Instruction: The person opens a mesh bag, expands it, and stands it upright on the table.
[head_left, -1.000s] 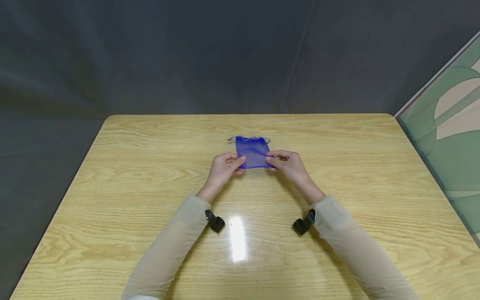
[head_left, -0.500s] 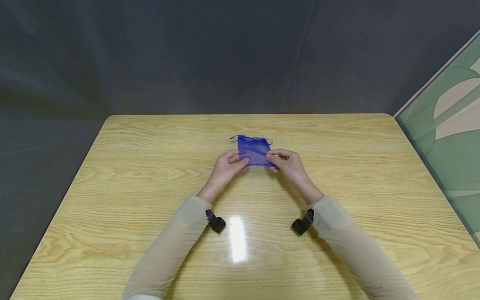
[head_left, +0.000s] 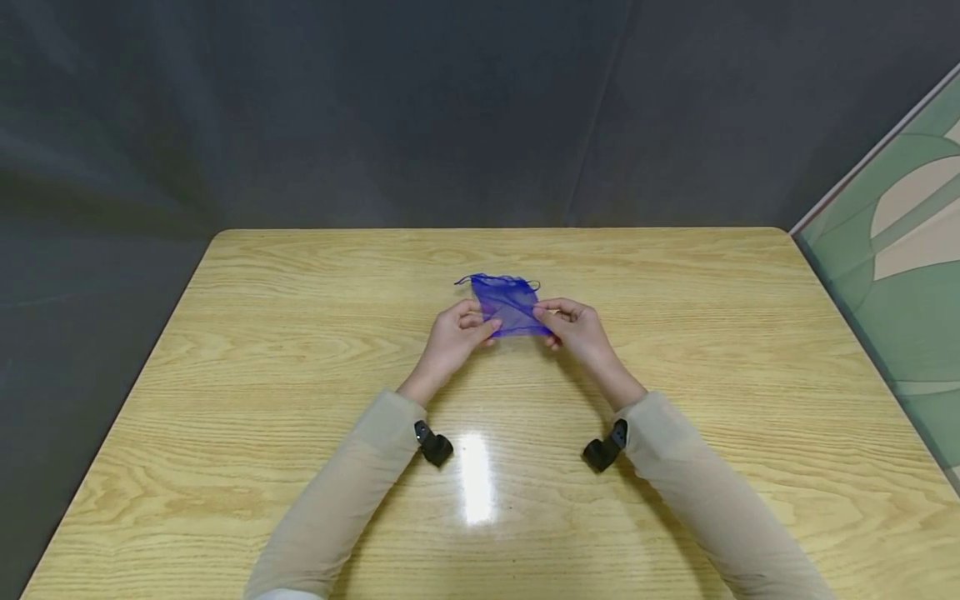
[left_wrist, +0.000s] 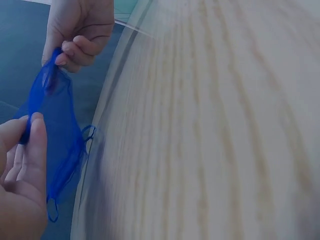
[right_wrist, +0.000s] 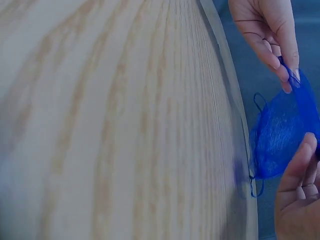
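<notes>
A small sheer blue drawstring pouch point(head_left: 513, 304) is stretched between both hands, with its gathered, corded end pointing away toward the far side of the table. At the near left corner, the left hand point(head_left: 452, 337) pinches the fabric between thumb and fingers. The right hand point(head_left: 581, 329) pinches the near right corner in the same way. In the left wrist view the pouch point(left_wrist: 62, 120) hangs from the two pinches, and a cord loop dangles at its gathered edge. The right wrist view shows the pouch point(right_wrist: 282, 130) see-through; nothing shows inside it.
A wood-grain table point(head_left: 225, 400) lies under the hands, its far edge beyond the pouch. Dark cloth point(head_left: 405, 117) stands behind it. A green patterned panel point(head_left: 907, 275) borders the right side. Each wrist carries a small black camera point(head_left: 435, 446).
The left hand has shifted slightly right along the pouch, closer to the right hand. The pouch fabric now looks more slack and creased. Both hands keep their pinch.
</notes>
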